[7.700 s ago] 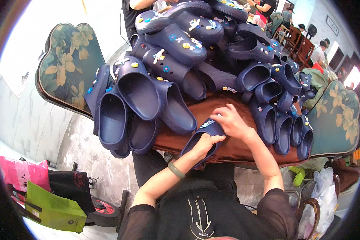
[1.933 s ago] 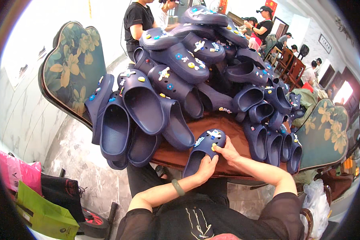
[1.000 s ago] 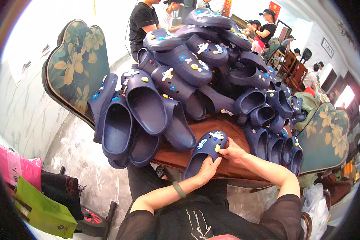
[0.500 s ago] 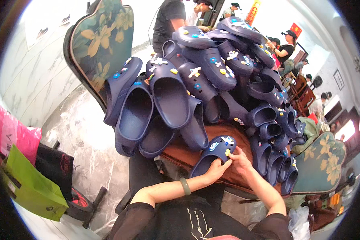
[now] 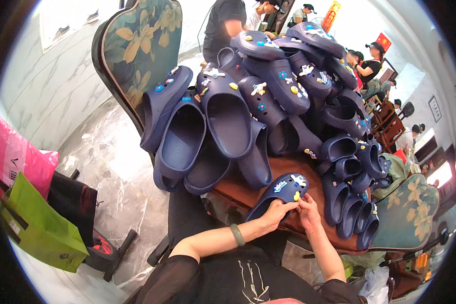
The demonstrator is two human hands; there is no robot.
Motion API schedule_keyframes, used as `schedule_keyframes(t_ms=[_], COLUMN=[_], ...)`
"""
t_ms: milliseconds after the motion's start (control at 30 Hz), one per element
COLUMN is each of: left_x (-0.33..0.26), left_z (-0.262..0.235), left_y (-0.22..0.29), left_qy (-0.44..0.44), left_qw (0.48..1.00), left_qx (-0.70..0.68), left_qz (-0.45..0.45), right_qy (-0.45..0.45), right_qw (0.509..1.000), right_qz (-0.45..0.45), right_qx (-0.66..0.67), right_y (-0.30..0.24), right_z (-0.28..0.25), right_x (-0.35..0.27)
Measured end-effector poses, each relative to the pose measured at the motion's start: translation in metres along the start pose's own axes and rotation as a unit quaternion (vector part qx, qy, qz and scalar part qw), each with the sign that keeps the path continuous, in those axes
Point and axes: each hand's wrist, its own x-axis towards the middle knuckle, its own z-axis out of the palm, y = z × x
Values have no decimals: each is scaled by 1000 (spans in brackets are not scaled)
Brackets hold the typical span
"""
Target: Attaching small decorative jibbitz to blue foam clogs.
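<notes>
A navy clog [image 5: 287,188] with a white figure charm and blue-and-white charms on its toe is held low in front of me, opening toward me. My left hand [image 5: 275,215] grips its side, fingers reaching into the opening and partly hidden, thumb toward the right. The fingers of my right hand [image 5: 309,212] are closed at a yellow charm [image 5: 297,196] on the clog's right side; whether the charm is fully seated I cannot tell. Just beyond lies a big heap of similar clogs [image 5: 228,124], many with charms on their toes.
The heap rests on a brown seat [image 5: 309,172] between two floral padded panels [image 5: 137,45]. Smaller clogs [image 5: 334,197] stand in a row to the right. Pink [image 5: 28,157] and green [image 5: 45,228] bags are at the left. Several people work in the background.
The whole view has shifted slightly, moving the scene to the right. My right hand's fingers have drawn in lower beside the yellow charm, and both hands still hold the clog.
</notes>
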Motion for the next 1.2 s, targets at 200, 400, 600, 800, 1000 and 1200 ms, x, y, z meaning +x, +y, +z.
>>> schedule_keyframes(t_ms=[200, 400, 600, 800, 1000, 1200], left_x=[-1, -7, -11, -25, -33, -49], left_z=[20, 26, 55, 71, 78, 45], left_y=[12, 17, 18, 9, 33, 46], left_qy=[-26, 16, -74, -252, -245, -41], left_qw=[996, 996, 984, 824, 732, 643], left_qx=[-76, -76, 118, 507, 537, 603], left_qz=[-22, -37, -114, -10, 340, 470], right_qy=[99, -19, 6, 93, 120, 97], right_qw=[992, 983, 977, 951, 931, 952], right_qz=[-80, -122, -180, -259, -313, -244], right_qx=[-9, -135, -115, -144, -146, -158], right_y=[11, 44, 60, 78, 68, 61], right_z=[17, 30, 29, 9, 4, 3], right_x=[-33, -76, -87, -94, -92, -92])
